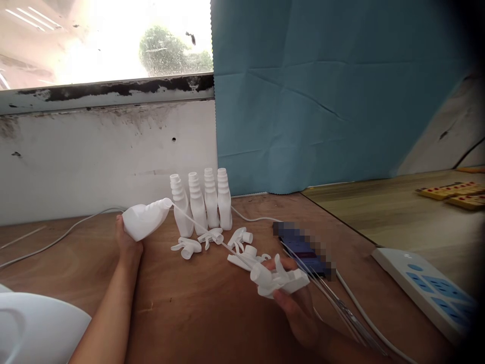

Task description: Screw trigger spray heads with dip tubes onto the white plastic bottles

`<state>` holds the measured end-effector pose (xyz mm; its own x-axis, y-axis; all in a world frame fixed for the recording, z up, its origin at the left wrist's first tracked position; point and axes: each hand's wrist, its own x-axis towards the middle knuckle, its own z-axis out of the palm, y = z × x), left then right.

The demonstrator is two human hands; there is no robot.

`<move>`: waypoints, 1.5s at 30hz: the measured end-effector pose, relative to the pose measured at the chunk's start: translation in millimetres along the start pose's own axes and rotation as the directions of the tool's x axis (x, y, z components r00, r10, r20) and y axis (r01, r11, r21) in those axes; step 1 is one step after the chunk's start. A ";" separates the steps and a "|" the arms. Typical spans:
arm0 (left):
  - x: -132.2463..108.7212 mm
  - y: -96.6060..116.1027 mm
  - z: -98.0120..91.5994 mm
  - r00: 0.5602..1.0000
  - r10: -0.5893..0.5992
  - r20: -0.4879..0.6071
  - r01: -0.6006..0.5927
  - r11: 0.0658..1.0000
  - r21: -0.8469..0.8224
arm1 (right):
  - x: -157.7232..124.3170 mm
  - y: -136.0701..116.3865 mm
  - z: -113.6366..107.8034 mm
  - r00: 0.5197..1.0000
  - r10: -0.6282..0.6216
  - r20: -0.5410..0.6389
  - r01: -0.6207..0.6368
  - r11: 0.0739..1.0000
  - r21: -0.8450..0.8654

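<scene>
My left hand [129, 241] is closed around the lower end of a white plastic bottle [146, 221], which is tilted with its open neck up and to the right. In my right hand [301, 311] is a white trigger spray head [281, 282], gripped between thumb and fingers. From its collar a long thin dip tube [196, 224] runs up and left to the bottle's mouth; whether its tip is inside, I cannot tell. Several loose trigger spray heads [187, 247] lie on the table between my hands. Behind them, several white bottles [197, 205] stand upright without tops.
Right of the spray heads lies a phone [303, 250], with thin clear tubes [337, 301] beside and partly across it. A power strip [424, 293] sits at the right, its cable crossing the brown table [189, 323]. A white curved object [34, 328] fills the lower left corner.
</scene>
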<state>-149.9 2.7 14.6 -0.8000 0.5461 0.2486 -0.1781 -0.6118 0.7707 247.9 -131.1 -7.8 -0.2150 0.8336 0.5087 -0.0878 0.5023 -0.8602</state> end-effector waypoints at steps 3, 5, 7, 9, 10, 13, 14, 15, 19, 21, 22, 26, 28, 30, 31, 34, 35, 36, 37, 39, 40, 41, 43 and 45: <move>0.6 -1.1 0.6 1.000 0.001 0.020 -0.001 1.000 0.015 | 1.2 -0.5 0.2 0.999 0.032 0.004 -0.032 0.999 -0.016; -0.1 -0.3 0.5 0.999 0.006 0.032 -0.007 0.999 0.035 | 1.3 -0.6 0.4 0.998 0.070 0.007 -0.069 0.997 -0.027; -2.4 2.4 -0.2 0.998 0.014 0.058 -0.018 0.998 0.064 | 1.0 1.1 0.2 0.995 0.102 -0.020 -0.102 0.995 -0.014; -6.5 6.1 -1.3 0.994 0.019 0.110 -0.031 0.994 0.101 | 1.9 4.0 -0.6 0.989 0.117 -0.087 -0.116 0.993 0.016; -9.1 7.8 -1.9 0.991 0.023 0.134 -0.039 0.992 0.121 | 3.4 4.9 -1.1 0.983 0.122 -0.138 -0.119 0.992 0.031; -21.8 11.2 -2.0 0.984 0.048 0.169 -0.079 0.980 0.181 | 13.9 -0.1 -1.8 0.950 0.134 -0.283 -0.118 0.990 0.072; -28.8 11.9 -1.2 0.983 0.060 0.173 -0.094 0.975 0.199 | 19.0 -5.4 -1.2 0.943 0.133 -0.306 -0.112 0.990 0.086; -37.7 12.9 0.0 0.981 0.066 0.181 -0.105 0.971 0.216 | 24.5 -12.5 0.1 0.942 0.130 -0.309 -0.103 0.990 0.101; -96.5 21.2 10.1 0.967 -0.003 0.253 -0.064 0.964 0.257 | 46.6 -49.1 9.9 0.960 0.113 -0.258 -0.080 0.988 0.133; -133.8 26.9 17.2 0.941 -0.124 0.314 0.054 0.973 0.222 | 57.2 -65.2 13.9 0.956 0.122 -0.268 -0.088 0.987 0.134; -151.4 29.3 20.7 0.909 -0.200 0.365 0.144 0.974 0.175 | 62.9 -72.0 14.6 0.951 0.126 -0.283 -0.089 0.986 0.142; -197.0 34.3 29.8 0.696 -0.388 0.604 0.406 0.907 0.114 | 89.7 -93.8 10.9 0.927 0.132 -0.351 -0.034 0.962 0.271; -204.0 36.2 30.9 0.540 -0.364 0.759 0.392 0.907 0.156 | 102.5 -102.1 10.1 0.932 0.092 -0.350 0.027 0.947 0.319; -205.5 39.1 29.8 0.380 -0.339 0.861 0.344 0.915 0.208 | 110.8 -106.3 13.3 0.953 0.045 -0.299 0.062 0.939 0.338; -205.5 40.7 28.2 0.307 -0.345 0.887 0.323 0.915 0.243 | 112.7 -106.3 16.3 0.970 0.039 -0.239 0.049 0.934 0.354; -206.6 43.2 20.8 0.158 -0.378 0.912 0.258 0.908 0.331 | 110.6 -101.0 28.3 0.996 0.088 -0.004 -0.078 0.904 0.421; -207.7 43.3 18.4 0.137 -0.386 0.912 0.239 0.907 0.347 | 108.1 -98.8 32.0 0.995 0.088 0.056 -0.104 0.892 0.441; -209.0 43.2 16.6 0.130 -0.391 0.911 0.223 0.907 0.358 | 105.5 -97.1 35.1 0.992 0.078 0.103 -0.117 0.882 0.456; -210.4 43.4 16.2 0.135 -0.394 0.909 0.210 0.908 0.363 | 102.8 -96.0 37.4 0.988 0.060 0.140 -0.119 0.878 0.464; -212.2 47.3 21.2 0.187 -0.382 0.905 0.190 0.918 0.348 | 98.5 -95.5 39.8 0.980 0.020 0.197 -0.111 0.882 0.457; -211.9 52.1 27.3 0.247 -0.350 0.904 0.181 0.933 0.312 | 97.0 -95.7 40.0 0.977 0.009 0.214 -0.105 0.889 0.446; -210.7 59.5 35.6 0.327 -0.287 0.901 0.168 0.955 0.243 | 95.9 -95.9 39.9 0.975 -0.003 0.221 -0.095 0.897 0.432; -205.0 83.1 57.6 0.487 -0.123 0.865 0.127 0.989 0.070 | 94.9 -95.4 39.1 0.975 -0.013 0.220 -0.080 0.909 0.410; -196.8 115.7 82.1 0.501 -0.045 0.864 0.095 0.995 -0.004 | 94.5 -94.1 38.2 0.978 -0.009 0.208 -0.078 0.911 0.406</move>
<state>34.0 -128.6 103.0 0.1022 0.7955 0.5972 -0.2553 -0.5593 0.7887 198.7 -108.4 119.9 -0.4119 0.7632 0.4979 -0.4580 0.2989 -0.8372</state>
